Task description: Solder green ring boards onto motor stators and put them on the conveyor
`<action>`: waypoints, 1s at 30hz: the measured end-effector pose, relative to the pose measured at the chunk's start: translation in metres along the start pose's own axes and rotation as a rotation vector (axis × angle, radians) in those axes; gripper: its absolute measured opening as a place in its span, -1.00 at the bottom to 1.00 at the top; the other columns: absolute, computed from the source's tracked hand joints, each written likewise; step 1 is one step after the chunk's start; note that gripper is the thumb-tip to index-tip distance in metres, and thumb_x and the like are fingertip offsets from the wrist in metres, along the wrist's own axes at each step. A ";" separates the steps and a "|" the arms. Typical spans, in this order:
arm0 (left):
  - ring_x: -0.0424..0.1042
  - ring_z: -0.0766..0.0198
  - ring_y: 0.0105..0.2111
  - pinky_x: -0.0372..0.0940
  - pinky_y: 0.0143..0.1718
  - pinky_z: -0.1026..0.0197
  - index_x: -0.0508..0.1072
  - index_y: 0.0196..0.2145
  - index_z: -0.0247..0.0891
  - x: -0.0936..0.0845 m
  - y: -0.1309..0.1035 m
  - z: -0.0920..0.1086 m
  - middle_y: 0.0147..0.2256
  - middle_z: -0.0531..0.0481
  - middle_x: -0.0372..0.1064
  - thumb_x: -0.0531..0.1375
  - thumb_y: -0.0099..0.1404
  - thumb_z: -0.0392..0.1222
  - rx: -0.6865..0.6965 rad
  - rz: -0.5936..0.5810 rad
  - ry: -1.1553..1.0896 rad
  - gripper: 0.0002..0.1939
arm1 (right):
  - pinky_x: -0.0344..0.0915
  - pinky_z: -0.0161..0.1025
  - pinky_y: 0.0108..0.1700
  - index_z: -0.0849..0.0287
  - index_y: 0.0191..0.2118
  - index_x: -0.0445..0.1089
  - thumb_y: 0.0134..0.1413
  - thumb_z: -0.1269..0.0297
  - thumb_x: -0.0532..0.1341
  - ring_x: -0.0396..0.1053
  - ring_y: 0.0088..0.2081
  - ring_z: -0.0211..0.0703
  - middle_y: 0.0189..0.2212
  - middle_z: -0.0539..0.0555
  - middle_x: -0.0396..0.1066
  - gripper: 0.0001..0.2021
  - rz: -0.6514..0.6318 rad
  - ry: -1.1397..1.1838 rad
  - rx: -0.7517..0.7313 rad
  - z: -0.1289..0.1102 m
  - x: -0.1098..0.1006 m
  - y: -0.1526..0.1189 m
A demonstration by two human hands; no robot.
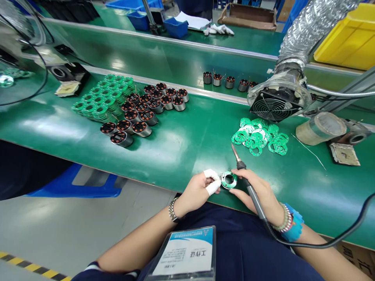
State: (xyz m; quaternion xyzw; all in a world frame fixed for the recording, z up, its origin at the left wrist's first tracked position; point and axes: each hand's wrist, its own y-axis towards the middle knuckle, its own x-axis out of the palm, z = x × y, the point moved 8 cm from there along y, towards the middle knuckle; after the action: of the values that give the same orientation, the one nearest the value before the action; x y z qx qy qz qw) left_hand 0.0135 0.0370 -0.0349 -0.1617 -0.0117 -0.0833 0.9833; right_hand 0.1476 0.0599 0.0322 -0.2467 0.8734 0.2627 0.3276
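A ring-shaped green circuit board (229, 180) sits on top of what looks like a motor stator near the bench's front edge, its lower part mostly hidden. My left hand (199, 191), with white finger covers, is closed, its thumb and forefinger pinched at the board's left edge; whatever lies between the tips is too small to make out. In my right hand (260, 193) rests a soldering iron (252, 194), its tip pointing up and away from the board. The right forefinger and thumb also touch the right side of the ringed piece.
Loose green boards (256, 134) lie beneath a fume extractor fan (272, 107). Several wound stators (142, 128) stand left of centre beside stacked boards (102, 97). More stators (230, 82) line the back ledge. A solder reel (320, 128) and iron stand (344, 152) are at right.
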 end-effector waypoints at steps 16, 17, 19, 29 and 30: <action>0.42 0.31 -0.36 0.36 -0.26 0.23 0.31 -0.28 -0.28 -0.001 -0.006 0.001 -0.36 -0.01 0.37 0.21 0.16 -0.19 0.110 -0.051 0.119 -0.81 | 0.36 -0.16 -0.15 0.15 -0.05 0.21 0.02 0.35 0.24 0.39 -0.19 -0.09 -0.20 0.14 0.38 -0.65 -0.001 0.083 0.046 0.009 0.010 -0.003; 0.43 0.31 -0.36 0.37 -0.27 0.23 0.30 -0.27 -0.28 -0.001 -0.006 0.002 -0.36 -0.01 0.37 0.22 0.15 -0.19 0.122 -0.040 0.153 -0.79 | 0.36 -0.16 -0.15 0.14 -0.05 0.21 0.02 0.35 0.24 0.39 -0.19 -0.09 -0.20 0.14 0.38 -0.65 -0.002 0.082 0.046 0.009 0.011 -0.003; 0.43 0.32 -0.38 0.39 -0.30 0.23 0.28 -0.22 -0.29 -0.001 -0.006 0.006 -0.36 -0.01 0.36 0.24 0.13 -0.20 0.153 -0.002 0.234 -0.73 | 0.36 -0.16 -0.16 0.14 -0.04 0.20 0.03 0.34 0.23 0.38 -0.19 -0.09 -0.20 0.14 0.37 -0.65 -0.007 0.079 0.043 0.010 0.012 -0.003; 0.43 0.27 -0.37 0.38 -0.32 0.22 0.34 -0.19 -0.29 0.002 -0.019 0.035 -0.34 -0.04 0.41 0.14 0.23 -0.29 0.524 0.135 0.869 -0.83 | 0.35 -0.16 -0.15 0.14 -0.03 0.20 0.06 0.33 0.22 0.37 -0.20 -0.11 -0.21 0.14 0.36 -0.66 0.002 0.115 0.031 0.009 0.012 -0.005; 0.43 0.25 -0.35 0.38 -0.32 0.21 0.35 -0.19 -0.29 0.005 -0.023 0.039 -0.32 -0.06 0.42 0.10 0.26 -0.30 0.592 0.138 0.980 -0.84 | 0.35 -0.16 -0.15 0.15 -0.03 0.20 0.06 0.34 0.21 0.37 -0.21 -0.11 -0.22 0.14 0.35 -0.66 0.000 0.119 0.031 0.009 0.012 -0.005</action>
State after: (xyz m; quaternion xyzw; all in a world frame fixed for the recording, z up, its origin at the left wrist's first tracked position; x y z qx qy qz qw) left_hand 0.0150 0.0268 0.0094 0.1777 0.4330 -0.0771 0.8803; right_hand 0.1465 0.0588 0.0161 -0.2566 0.8953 0.2339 0.2790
